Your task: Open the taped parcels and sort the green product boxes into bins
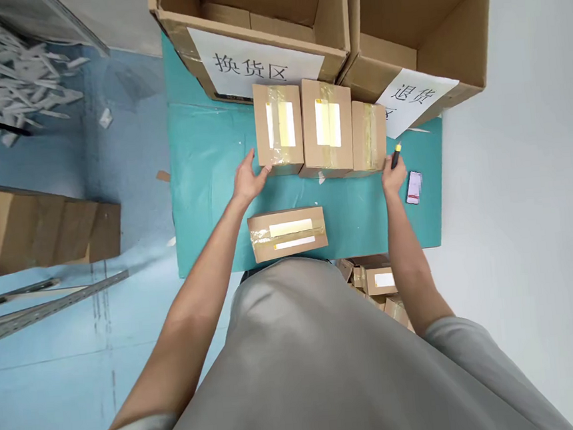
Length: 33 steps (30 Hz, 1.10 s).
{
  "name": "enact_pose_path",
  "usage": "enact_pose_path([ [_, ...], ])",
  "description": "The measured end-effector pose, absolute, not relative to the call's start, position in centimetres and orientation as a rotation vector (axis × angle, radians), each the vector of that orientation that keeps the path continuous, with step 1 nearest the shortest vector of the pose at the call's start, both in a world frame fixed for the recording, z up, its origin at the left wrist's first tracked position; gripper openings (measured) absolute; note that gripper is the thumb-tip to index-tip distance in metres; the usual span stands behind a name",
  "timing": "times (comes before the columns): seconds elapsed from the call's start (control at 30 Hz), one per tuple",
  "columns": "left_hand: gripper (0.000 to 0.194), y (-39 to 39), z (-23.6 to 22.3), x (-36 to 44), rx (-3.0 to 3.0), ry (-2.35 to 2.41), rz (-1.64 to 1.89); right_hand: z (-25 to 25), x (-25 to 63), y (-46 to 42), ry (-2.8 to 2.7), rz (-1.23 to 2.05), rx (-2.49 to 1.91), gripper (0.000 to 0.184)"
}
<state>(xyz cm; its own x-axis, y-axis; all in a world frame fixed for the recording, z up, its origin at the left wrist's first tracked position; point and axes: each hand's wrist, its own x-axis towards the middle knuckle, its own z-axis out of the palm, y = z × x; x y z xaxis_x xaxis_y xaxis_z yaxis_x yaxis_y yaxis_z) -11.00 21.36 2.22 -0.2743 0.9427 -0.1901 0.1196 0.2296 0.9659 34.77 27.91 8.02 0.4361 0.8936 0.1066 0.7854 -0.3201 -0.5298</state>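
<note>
Three taped cardboard boxes stand side by side on the teal tabletop: a left box (279,125), a middle box (328,128) and a smaller right box (368,134). The left and middle ones carry labels. My left hand (248,181) is open at the left box's near corner, thumb and fingers apart. My right hand (394,177) is closed around a black-and-yellow box cutter (396,155), beside the right box's near corner. Closer to my body lies another taped, labelled box (288,233), apart from the row.
Behind the row stand two large open cartons, a left carton (270,32) and a right carton (432,48), with paper signs. A phone (414,188) lies on the teal table (208,182) at right. More boxes (380,280) sit below its front edge. Cardboard (51,225) is at far left.
</note>
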Motion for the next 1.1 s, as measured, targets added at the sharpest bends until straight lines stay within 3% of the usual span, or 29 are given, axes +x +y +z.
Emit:
enact_pose_path([
  [0.1,0.103,15.1,3.3,-12.1,1.12,1.707,1.129,8.2,32.6,23.3,-1.305,0.248,-2.17,0.075],
  [0.3,0.106,1.3,5.8,-11.5,1.053,1.72,1.013,6.2,25.5,11.3,-1.516,1.001,-2.08,0.077],
  [0.37,0.102,-1.1,5.8,-10.8,1.008,1.653,0.99,5.6,23.2,8.7,-1.67,1.078,-2.058,0.075],
  [0.57,0.076,-2.9,3.6,-11.7,1.038,1.566,0.995,7.2,20.8,8.2,-1.878,0.847,-2.07,0.077],
  [0.7,0.077,-2.6,1.9,-13.4,1.115,1.447,0.976,11.0,18.6,8.8,-2.152,0.835,-1.94,0.081],
  [0.83,0.079,-2.2,0.6,-14.2,1.151,1.384,0.973,14.5,13.6,7.4,-2.794,0.921,-1.561,0.066],
  [0.97,0.082,-1.9,-0.2,-14.2,1.125,1.348,1.014,16.5,9.1,6.7,-3.313,0.703,-1.344,0.059],
  [1.1,0.082,-1.9,-0.7,-14.0,1.096,1.319,1.05,16.9,7.2,7.0,-3.492,0.481,-1.249,0.058],
])
